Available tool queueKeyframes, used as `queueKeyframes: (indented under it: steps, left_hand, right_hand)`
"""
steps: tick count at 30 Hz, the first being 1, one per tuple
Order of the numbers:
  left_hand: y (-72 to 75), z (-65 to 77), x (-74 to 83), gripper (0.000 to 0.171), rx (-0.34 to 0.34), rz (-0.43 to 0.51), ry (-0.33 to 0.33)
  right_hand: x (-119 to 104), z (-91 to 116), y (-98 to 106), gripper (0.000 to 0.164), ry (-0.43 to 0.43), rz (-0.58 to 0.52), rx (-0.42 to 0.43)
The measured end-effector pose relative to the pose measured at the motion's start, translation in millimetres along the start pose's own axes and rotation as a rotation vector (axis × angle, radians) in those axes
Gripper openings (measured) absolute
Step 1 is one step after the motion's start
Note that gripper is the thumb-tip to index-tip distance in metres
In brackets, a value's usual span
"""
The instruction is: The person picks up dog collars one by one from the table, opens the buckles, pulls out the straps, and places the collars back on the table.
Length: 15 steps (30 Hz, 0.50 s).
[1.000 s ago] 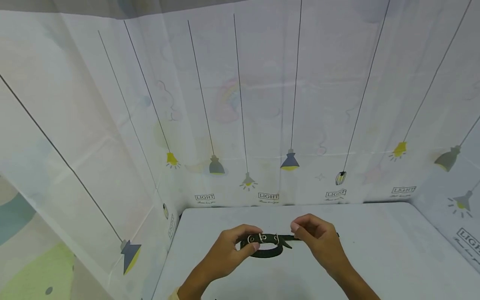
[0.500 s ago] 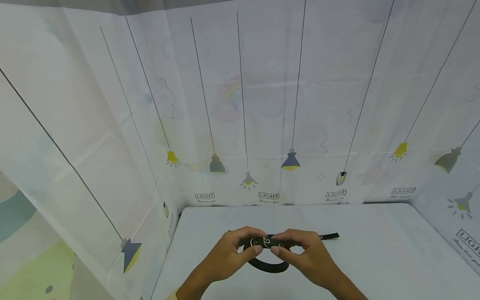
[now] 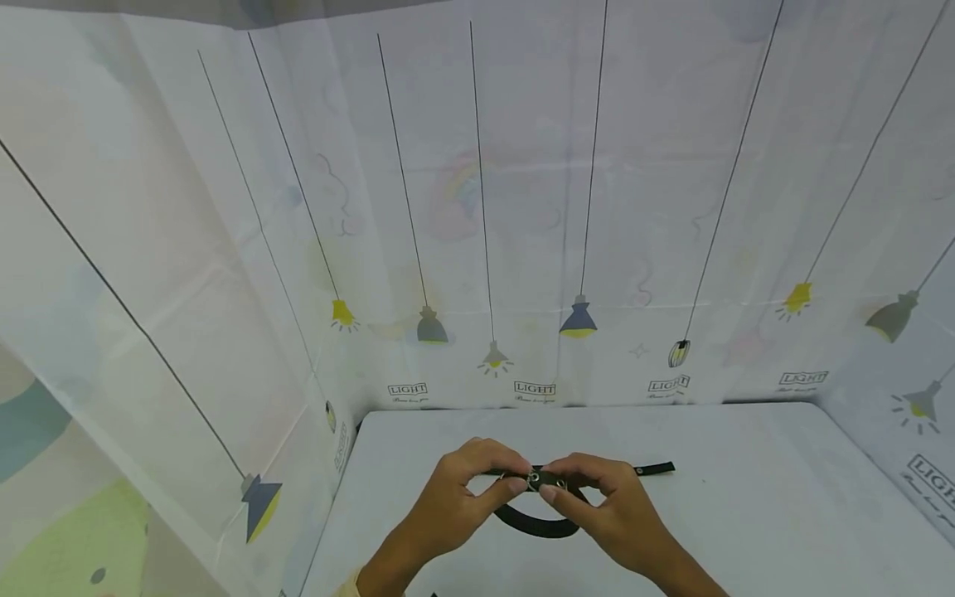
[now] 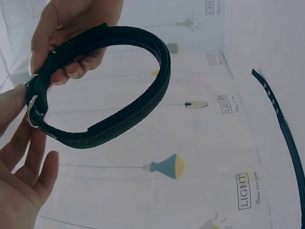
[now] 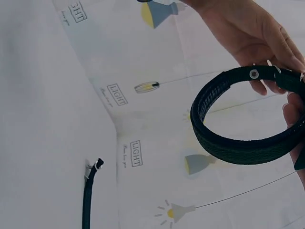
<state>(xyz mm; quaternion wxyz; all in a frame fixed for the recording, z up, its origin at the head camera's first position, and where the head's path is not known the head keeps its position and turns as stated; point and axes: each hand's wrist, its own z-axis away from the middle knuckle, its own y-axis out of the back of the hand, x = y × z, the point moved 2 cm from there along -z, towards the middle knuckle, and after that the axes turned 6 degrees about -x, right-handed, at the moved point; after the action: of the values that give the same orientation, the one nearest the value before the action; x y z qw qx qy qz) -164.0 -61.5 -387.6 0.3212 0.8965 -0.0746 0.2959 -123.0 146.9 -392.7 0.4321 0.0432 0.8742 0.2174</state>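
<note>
Between both hands a dark collar point(image 3: 539, 526) is held up, buckled into a ring with its loop hanging toward me. My left hand point(image 3: 470, 493) pinches it just left of the metal buckle point(image 3: 533, 478), thumb in front and fingers behind. On the other side, my right hand point(image 3: 608, 502) pinches the strap right beside the buckle, close to an eyelet. The left wrist view shows the collar's full ring point(image 4: 157, 86) with metal rings at the pinched end. In the right wrist view an eyelet point(image 5: 254, 74) shows on the collar's upper band.
A second dark strap point(image 3: 656, 469) with eyelets lies on the white table point(image 3: 746, 514) behind the hands, partly hidden by them. Printed cloth point(image 3: 634, 207) with hanging lamps forms walls at the back and sides.
My right hand has come left from apart to pinch the collar beside the buckle. My left fingers have shifted closer to the buckle, and the loop now hangs lower.
</note>
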Motion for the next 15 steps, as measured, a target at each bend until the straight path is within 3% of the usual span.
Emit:
queueKeyframes:
  steps: [6, 9, 15]
  left_hand:
    - [-0.6, -1.6, 1.9, 0.019, 0.020, -0.115, -0.134]
    - [-0.4, -1.6, 2.3, 0.021, -0.019, -0.143, -0.128]
    - [3.3, -0.5, 4.0, 0.023, -0.162, -0.189, -0.086]
  right_hand:
    - [-2.8, -0.1, -1.1, 0.018, -0.016, 0.014, 0.005]
    - [-3.1, 0.2, -1.8, 0.017, -0.005, 0.009, -0.017]
    - [-2.7, 2.0, -1.1, 0.018, -0.010, 0.051, -0.081]
